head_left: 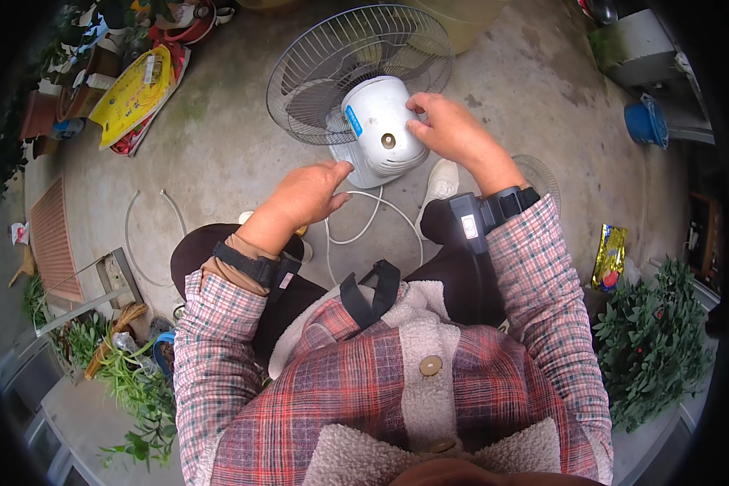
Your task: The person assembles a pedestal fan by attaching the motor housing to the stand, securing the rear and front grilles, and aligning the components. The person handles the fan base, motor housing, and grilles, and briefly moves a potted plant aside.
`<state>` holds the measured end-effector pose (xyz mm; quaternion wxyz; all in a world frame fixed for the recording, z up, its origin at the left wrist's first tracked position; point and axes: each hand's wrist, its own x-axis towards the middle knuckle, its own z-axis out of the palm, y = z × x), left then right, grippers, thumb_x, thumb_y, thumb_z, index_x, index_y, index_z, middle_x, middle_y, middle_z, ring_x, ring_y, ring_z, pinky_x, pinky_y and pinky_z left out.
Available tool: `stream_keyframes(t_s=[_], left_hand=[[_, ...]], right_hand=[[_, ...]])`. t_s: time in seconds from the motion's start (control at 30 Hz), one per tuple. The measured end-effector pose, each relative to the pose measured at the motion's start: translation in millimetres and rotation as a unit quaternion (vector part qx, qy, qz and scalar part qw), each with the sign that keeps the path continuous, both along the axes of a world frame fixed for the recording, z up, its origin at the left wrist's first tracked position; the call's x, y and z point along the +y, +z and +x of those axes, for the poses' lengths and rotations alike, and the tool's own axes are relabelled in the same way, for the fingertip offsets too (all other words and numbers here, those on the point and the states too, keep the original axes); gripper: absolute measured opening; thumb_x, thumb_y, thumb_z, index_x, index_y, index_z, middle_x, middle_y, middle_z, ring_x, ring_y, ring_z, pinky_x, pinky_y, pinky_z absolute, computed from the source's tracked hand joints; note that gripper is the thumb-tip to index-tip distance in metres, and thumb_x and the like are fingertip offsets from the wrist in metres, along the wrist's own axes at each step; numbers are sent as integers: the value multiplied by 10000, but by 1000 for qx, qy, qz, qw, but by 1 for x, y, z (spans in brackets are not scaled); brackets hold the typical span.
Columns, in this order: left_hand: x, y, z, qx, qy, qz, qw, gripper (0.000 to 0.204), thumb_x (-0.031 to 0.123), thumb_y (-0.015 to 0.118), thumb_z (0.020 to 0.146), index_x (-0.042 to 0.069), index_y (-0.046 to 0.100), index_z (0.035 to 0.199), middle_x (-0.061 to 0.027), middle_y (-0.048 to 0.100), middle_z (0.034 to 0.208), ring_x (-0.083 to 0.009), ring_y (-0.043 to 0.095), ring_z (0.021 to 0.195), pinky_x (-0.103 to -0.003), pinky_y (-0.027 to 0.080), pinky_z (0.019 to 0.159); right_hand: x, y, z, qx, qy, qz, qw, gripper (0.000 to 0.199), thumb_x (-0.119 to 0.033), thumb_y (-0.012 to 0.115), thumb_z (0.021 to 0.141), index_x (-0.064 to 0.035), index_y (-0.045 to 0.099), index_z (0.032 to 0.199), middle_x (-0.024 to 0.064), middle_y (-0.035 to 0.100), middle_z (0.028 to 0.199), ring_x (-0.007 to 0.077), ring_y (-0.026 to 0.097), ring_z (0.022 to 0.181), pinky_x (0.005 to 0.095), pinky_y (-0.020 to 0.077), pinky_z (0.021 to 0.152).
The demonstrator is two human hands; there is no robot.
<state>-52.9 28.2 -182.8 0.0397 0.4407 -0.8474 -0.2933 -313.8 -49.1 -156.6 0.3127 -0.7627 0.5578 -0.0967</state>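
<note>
honestly, fan [371, 105] could tip toward the far edge of the floor [219, 130] — only right hand [455, 130] clearly touches it. fingers narrowly parted, left hand [304, 194] too.

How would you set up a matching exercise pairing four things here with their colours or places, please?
Things:
1. motor housing
2. right hand
3. left hand
4. foil packet

Colours or places:
A. gold and shiny
B. below and left of the motor housing in view
C. white and rounded
D. at the motor housing's right side

Pairs: 1-C, 2-D, 3-B, 4-A.
</note>
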Motion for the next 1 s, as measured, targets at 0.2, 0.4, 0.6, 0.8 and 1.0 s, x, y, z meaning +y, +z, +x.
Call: stream_keyframes(t_s=[0.2,0.4,0.6,0.8,1.0], left_hand=[[1,-5,0,-53,-29,35,998,340,191,674,803,59,529,1080,-162,620,944,-364,615,880,-455,503,737],[1,-13,4,-99,-8,43,994,307,200,688,788,41,552,1012,-160,628,941,-364,626,884,-458,507,738],[3,-17,12,-104,-1,27,994,280,205,692,776,35,579,967,-156,648,908,-354,638,865,-453,516,748],[3,-19,12,-88,2,0,996,280,212,692,760,38,590,954,-153,652,912,-350,638,864,-458,513,750],[3,-10,12,-117,-2,2,993,290,213,697,776,53,599,997,-144,664,906,-345,657,872,-449,536,725]], right_hand=[[-2,-2,-3,-4,15,-23,1000,297,-149,613,844,-20,596,1111,161,655,1033,288,658,877,374,515,773],[-9,-2,-8,-50,-33,-59,996,162,-136,628,841,-36,652,965,143,673,819,258,642,752,349,508,701],[-16,-11,-12,-138,-98,-6,986,107,-83,617,860,-14,655,932,22,651,774,87,581,724,257,479,673],[-13,-12,-7,-118,-106,-46,986,100,-105,671,861,-10,647,842,-26,592,691,51,516,647,215,436,603],[-5,4,6,-87,-116,-52,988,173,-153,712,823,-17,630,756,-31,554,615,53,459,579,239,405,535]])
